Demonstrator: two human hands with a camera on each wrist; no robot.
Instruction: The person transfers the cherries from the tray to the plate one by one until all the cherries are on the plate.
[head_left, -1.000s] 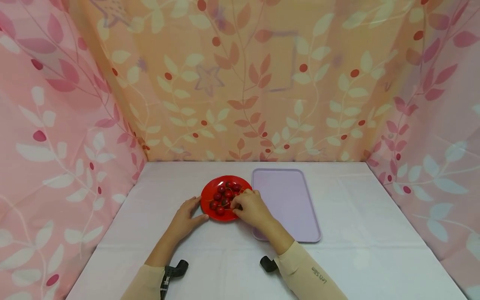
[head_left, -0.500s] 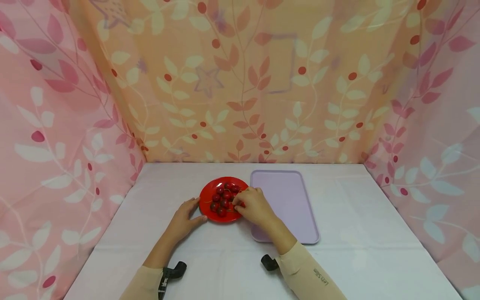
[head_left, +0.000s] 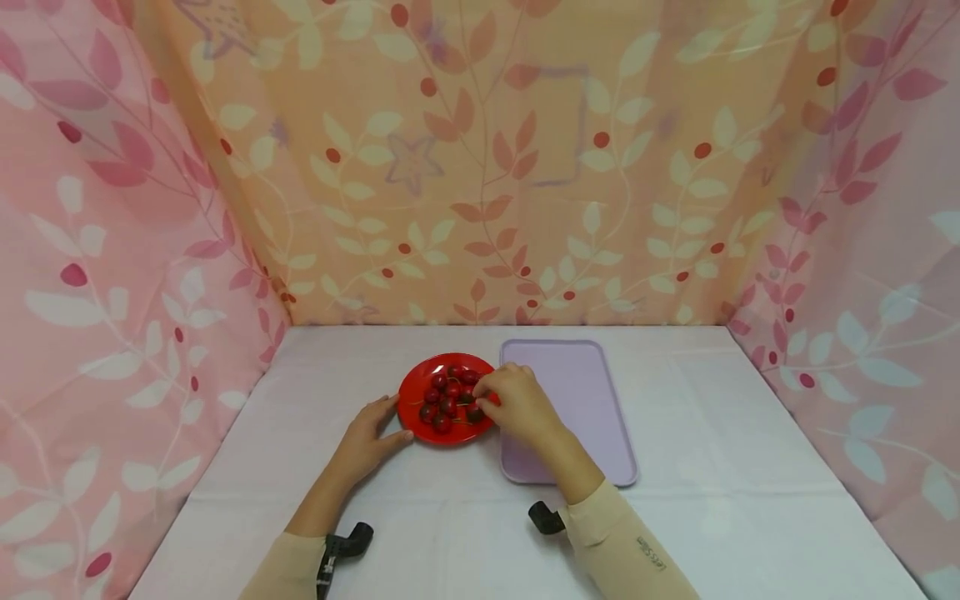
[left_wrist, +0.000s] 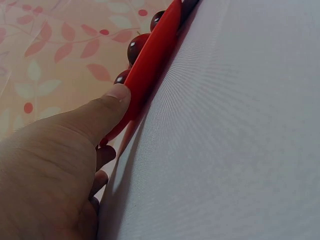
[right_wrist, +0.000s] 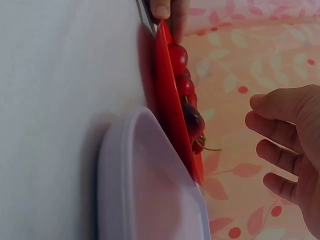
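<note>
A round red plate (head_left: 414, 387) bears several dark red cherries (head_left: 448, 407), some with green stems. My left hand (head_left: 369, 440) spreads along the plate's left side; its thumb (left_wrist: 112, 102) touches the rim, with the other fingers lower beside it. My right hand (head_left: 521, 408) hovers over the plate's right side. In the right wrist view, its fingers (right_wrist: 280, 130) are loosely bent, apart from the cherries, and no object shows between thumb and fingertips. A dark cherry (right_wrist: 192, 120) with stems around it lies near the plate's edge.
Close to the plate's right side lies a lilac rectangular tray (head_left: 577, 400), partly beneath my right hand and forearm. A white cloth (head_left: 442, 525) covers the table. Patterned curtains (head_left: 480, 167) enclose the back and both sides.
My right hand has risen from the cherries and drawn slightly right, its fingers parting. A dark cherry beneath it now shows. My left hand stays at the rim.
</note>
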